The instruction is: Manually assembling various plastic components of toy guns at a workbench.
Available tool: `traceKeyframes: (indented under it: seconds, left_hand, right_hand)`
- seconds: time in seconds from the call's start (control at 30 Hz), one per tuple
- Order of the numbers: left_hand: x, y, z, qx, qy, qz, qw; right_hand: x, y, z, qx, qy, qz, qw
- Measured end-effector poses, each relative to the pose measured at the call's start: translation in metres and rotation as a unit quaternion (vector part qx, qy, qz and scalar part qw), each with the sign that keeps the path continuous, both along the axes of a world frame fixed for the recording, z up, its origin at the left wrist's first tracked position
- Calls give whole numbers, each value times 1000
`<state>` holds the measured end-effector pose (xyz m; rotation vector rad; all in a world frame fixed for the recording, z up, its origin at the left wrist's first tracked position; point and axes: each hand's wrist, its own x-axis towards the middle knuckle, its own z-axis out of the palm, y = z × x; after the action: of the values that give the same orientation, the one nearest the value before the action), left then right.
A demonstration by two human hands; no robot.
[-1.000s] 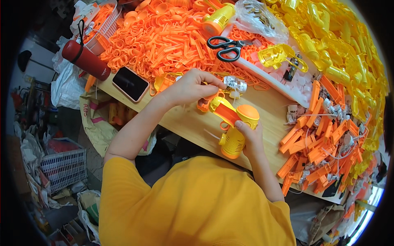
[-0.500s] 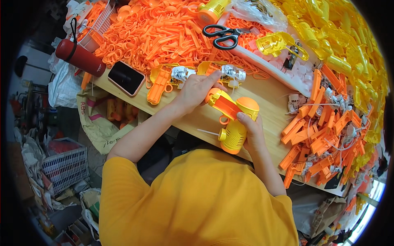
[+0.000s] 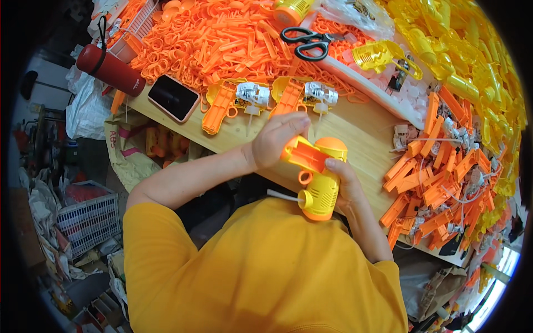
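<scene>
In front of my chest is a yellow and orange toy gun (image 3: pixel 322 191), its orange-lined handle pointing to the upper left and a thin white tube sticking out on the left. My right hand (image 3: pixel 345 180) grips its body from the right, thumb over the orange handle part. Against the handle's end is my left hand (image 3: pixel 276 141), fingers bent and pressed together; what they hold, if anything, is hidden. Just beyond lie two open half-shells, a left toy gun half (image 3: pixel 220 108) and a right toy gun half (image 3: pixel 288 97), each with a white mechanism.
Orange parts (image 3: pixel 222 41) are heaped at the back, with black scissors (image 3: pixel 306 43) beside them. A phone (image 3: pixel 174 98) and red bottle (image 3: pixel 111 70) are at the left. Orange handles with wires (image 3: pixel 438 177) pile at the right, below yellow shells (image 3: pixel 461 50).
The toy gun has come slightly closer to my chest. My left hand has turned and shifted lower, its fingers now bent by the handle's end. My right hand keeps its grip.
</scene>
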<state>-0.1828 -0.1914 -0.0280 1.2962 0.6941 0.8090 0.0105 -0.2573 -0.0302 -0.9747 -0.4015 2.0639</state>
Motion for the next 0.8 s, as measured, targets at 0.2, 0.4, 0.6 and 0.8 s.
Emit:
traceKeyframes:
  seconds: [0.2, 0.4, 0.6, 0.8]
  left_hand:
    - [2, 13, -5, 141, 104, 69, 982]
    - [-45, 104, 11, 400, 338, 322, 789]
    - [-73, 145, 5, 277, 614, 318, 667]
    - [-76, 151, -17, 337, 485, 385, 709]
  right_hand:
    - [-1, 6, -4, 24, -21, -7, 999]
    - [7, 13, -7, 46, -61, -52, 996]
    - [9, 9, -17, -7, -41, -68, 997]
    - [6, 13, -22, -61, 9, -114, 992]
